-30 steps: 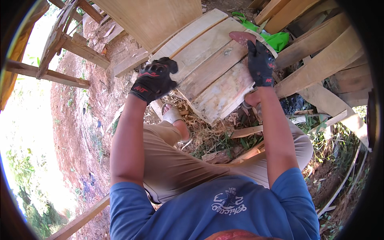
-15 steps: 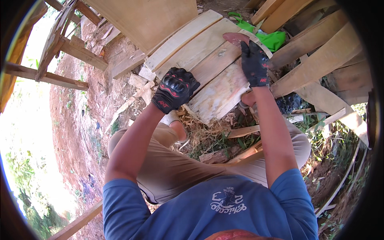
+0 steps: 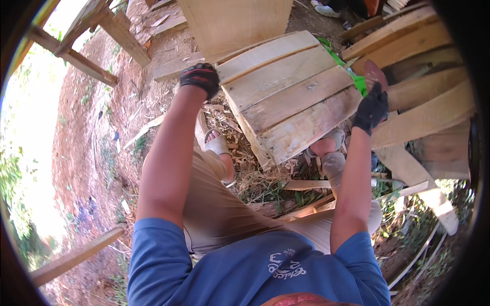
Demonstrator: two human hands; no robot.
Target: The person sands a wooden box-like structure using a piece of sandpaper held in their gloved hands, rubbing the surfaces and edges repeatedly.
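Note:
A box-like wooden piece (image 3: 288, 99) topped with several pale planks stands between my feet. My left hand (image 3: 200, 80), in a black glove with red marks, is beside its far left corner. The fingers there are curled under, and whatever they hold is hidden. Off the right edge of the planks, my gloved right hand (image 3: 371, 109) grips a reddish-brown flat piece (image 3: 375, 73) with a rounded edge, which sticks out beyond the fingers. One plank near me has rough, whitish patches.
A large pale board (image 3: 237, 23) stands just beyond the box. Long timber boards (image 3: 423, 97) are piled at the right, with bright green material (image 3: 360, 84) beside them. A wooden frame (image 3: 76, 51) is at far left. Wood shavings (image 3: 245, 176) litter the ground.
My left hand has gone from over the planks to beyond their left corner. My right hand has moved rightward off the planks, still with the reddish-brown piece. The view has shifted too.

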